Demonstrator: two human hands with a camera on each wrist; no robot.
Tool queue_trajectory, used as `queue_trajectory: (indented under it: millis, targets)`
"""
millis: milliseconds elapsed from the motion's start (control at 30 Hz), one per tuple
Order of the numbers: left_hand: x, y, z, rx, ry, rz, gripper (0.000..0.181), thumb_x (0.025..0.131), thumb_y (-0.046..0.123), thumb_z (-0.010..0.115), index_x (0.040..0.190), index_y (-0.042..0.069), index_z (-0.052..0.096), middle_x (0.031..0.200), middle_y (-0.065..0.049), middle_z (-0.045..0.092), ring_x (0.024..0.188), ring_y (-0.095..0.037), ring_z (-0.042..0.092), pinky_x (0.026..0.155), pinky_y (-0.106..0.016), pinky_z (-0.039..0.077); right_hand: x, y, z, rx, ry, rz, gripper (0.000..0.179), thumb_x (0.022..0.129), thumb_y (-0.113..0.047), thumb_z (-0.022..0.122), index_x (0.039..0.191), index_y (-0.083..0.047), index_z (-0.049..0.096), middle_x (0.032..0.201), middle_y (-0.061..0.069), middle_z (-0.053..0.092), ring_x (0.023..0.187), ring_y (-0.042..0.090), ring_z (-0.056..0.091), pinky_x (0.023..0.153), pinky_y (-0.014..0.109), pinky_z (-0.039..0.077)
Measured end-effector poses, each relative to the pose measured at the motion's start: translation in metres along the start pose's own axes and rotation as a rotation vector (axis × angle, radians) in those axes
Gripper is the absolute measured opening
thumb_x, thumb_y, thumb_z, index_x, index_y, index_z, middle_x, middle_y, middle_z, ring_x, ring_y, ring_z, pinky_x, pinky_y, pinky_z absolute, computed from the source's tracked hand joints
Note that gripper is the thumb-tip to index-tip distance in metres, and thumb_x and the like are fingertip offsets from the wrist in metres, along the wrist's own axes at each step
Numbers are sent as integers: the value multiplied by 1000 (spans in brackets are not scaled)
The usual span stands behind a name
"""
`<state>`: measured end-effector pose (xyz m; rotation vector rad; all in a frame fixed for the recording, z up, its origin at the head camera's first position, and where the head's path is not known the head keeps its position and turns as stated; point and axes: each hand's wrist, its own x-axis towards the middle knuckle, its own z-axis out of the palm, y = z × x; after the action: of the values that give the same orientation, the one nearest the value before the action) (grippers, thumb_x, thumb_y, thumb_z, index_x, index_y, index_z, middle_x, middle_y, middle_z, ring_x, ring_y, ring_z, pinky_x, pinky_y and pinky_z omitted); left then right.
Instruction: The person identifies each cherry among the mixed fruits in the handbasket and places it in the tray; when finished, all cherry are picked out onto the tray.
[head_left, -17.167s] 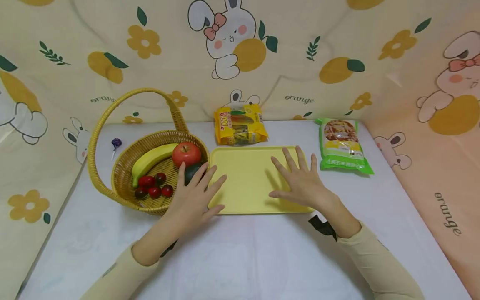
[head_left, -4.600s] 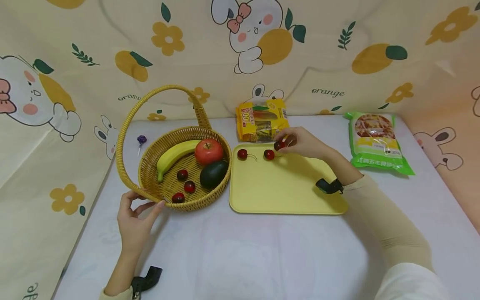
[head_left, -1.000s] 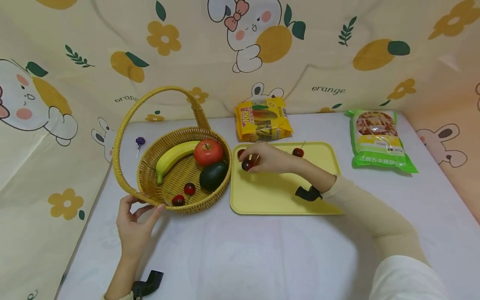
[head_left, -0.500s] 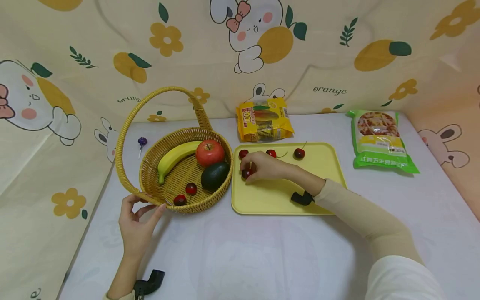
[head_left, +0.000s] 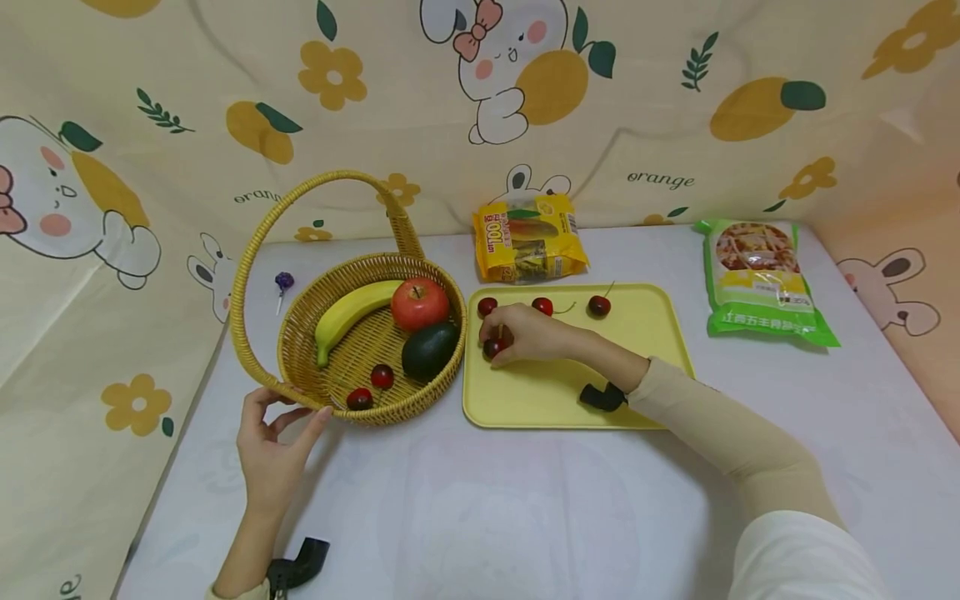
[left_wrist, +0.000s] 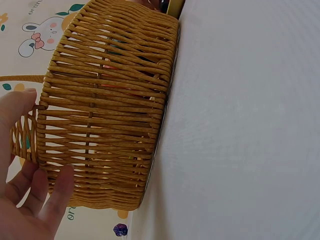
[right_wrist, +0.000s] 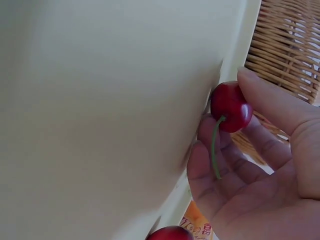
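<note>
My right hand (head_left: 534, 333) pinches a dark red cherry (right_wrist: 231, 107) between thumb and fingers, low over the left side of the yellow tray (head_left: 570, 404). A green stem hangs from that cherry in the right wrist view. Along the tray's back edge lie a left cherry (head_left: 487, 307), a middle cherry (head_left: 542, 306) and a right cherry (head_left: 598, 306). My left hand (head_left: 272, 458) grips the near-left rim of the wicker basket (head_left: 408, 407), by the foot of its handle. Inside the basket are two cherries (head_left: 382, 377), a banana (head_left: 352, 317), an apple (head_left: 420, 305) and a dark green avocado-like fruit (head_left: 431, 352).
Behind the tray stands a yellow snack packet (head_left: 530, 240). A green food bag (head_left: 765, 279) lies at the back right. Left of the basket is a purple lollipop (head_left: 283, 282). The basket's right side sits close against the tray on the white table (head_left: 480, 508).
Over these frames cherries have gone from basket to tray, and my left hand has come to the basket rim. In the last second my right hand lowered its cherry slightly nearer me.
</note>
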<state>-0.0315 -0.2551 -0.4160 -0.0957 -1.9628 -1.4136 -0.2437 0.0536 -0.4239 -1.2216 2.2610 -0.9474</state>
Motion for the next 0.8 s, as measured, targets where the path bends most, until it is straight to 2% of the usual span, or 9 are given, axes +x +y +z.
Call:
queue_trajectory:
  millis: [167,267,367,467,567,667,800]
  targets:
    - [0,0,-1,-3,1,6,50,67,-28,70,111,-27,46,104,-9,56,97,-15,54,76,-16,57,1,-5,-4,-48,-5,3,34,79,-14,85,107,-2,69,99,5,68,85,17,60,75,28,54]
    - [0,0,-2,-10,5,0,50,67,-28,70,111,-27,46,104,-8,56,96,-15,55,76,-16,57,6,-16,-17,-102,1,-19,32,81,-16,84,106,-2,70,96,5,67,84,18,60,74,28,52]
    - [-1,0,-2,-15,9,-6,50,67,-29,70,111,-27,46,104,-8,56,96,-16,55,76,-16,57,16,-39,-39,-114,17,-76,23,85,-11,78,103,-2,69,89,6,65,82,20,59,72,31,52]
    - [-2,1,-3,-14,10,-3,50,67,-29,70,111,-26,46,104,-9,55,96,-16,55,76,-16,57,39,-70,-54,-84,8,-156,20,87,-9,75,105,-1,69,91,7,65,85,20,59,74,30,53]
    - [-1,0,-4,-16,10,1,50,67,-28,70,111,-26,46,104,-9,55,96,-16,55,76,-16,57,72,-102,-51,-22,-95,-232,24,89,-8,75,111,-1,67,101,10,66,93,21,60,82,29,55]
    - [0,-1,-3,-20,7,7,50,67,-28,70,111,-26,46,104,-10,56,96,-16,55,76,-16,57,106,-125,-31,51,-271,-287,29,88,-3,74,116,0,67,109,11,65,102,23,60,90,27,54]
    - [0,-3,-2,-24,0,5,50,67,-28,71,111,-26,46,103,-14,55,96,-16,55,76,-17,58,140,-141,4,122,-474,-259,32,86,3,73,117,1,67,111,11,66,106,26,60,88,24,54]
